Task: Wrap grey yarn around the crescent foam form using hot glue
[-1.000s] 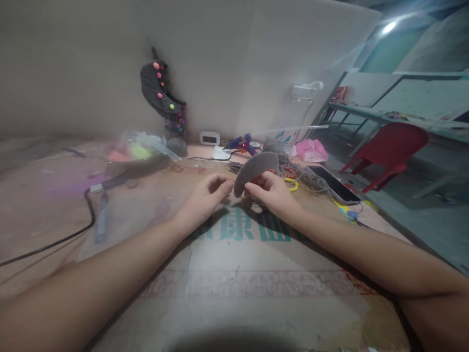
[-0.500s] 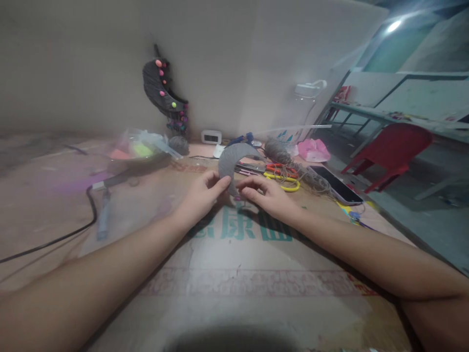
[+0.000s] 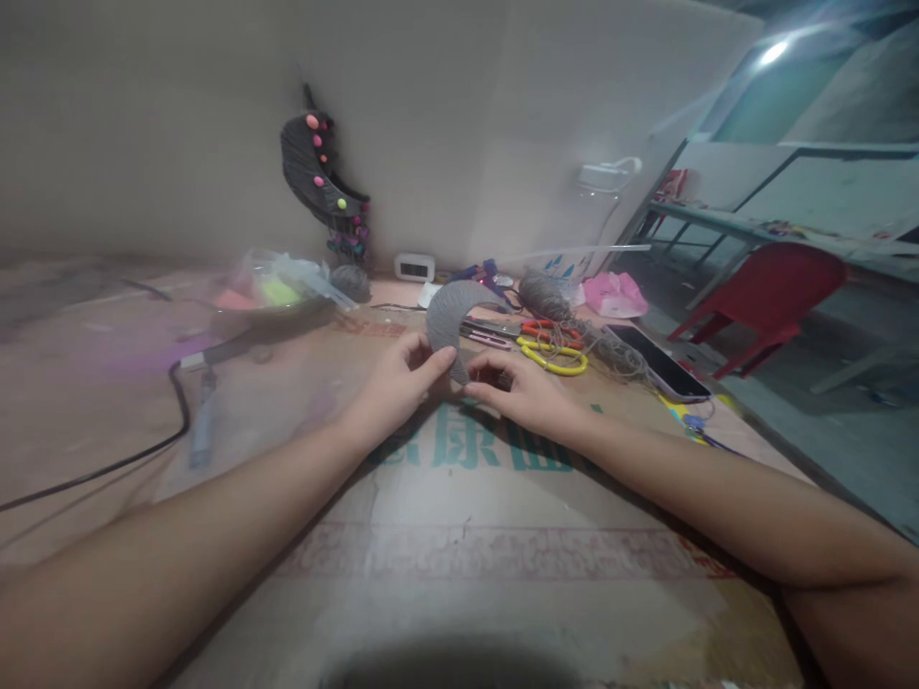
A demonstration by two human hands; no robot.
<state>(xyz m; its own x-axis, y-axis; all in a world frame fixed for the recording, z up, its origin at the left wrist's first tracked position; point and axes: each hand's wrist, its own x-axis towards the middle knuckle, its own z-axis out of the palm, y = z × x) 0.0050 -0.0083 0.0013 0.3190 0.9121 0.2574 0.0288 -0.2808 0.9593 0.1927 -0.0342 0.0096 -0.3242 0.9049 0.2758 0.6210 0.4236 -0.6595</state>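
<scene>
A grey yarn-wrapped crescent (image 3: 446, 314) stands tilted above the cardboard, its hollow side facing right. My left hand (image 3: 409, 383) grips its left lower side between thumb and fingers. At the crescent's bottom tip, the thumb and curled fingers of my right hand (image 3: 521, 390) pinch together; the exact contact is partly hidden. Just behind the crescent lie yellow-handled scissors (image 3: 556, 359), red-handled scissors (image 3: 552, 332) and loose grey yarn (image 3: 610, 352). A blue glue gun (image 3: 488, 275) rests further back, partly covered by the crescent.
A finished-looking dark crescent (image 3: 305, 163) with coloured balls hangs on the wall. Along the back are a bowl of coloured pieces (image 3: 277, 299), a white clock (image 3: 414, 267), a clear bottle (image 3: 595, 211) and a pink bag (image 3: 616, 294). A phone (image 3: 657, 362) lies right; a black cable (image 3: 107, 469) crosses left.
The crescent has passed from my right hand into my left and turned, so its hollow now faces right. My right fingers have shifted down to its bottom tip.
</scene>
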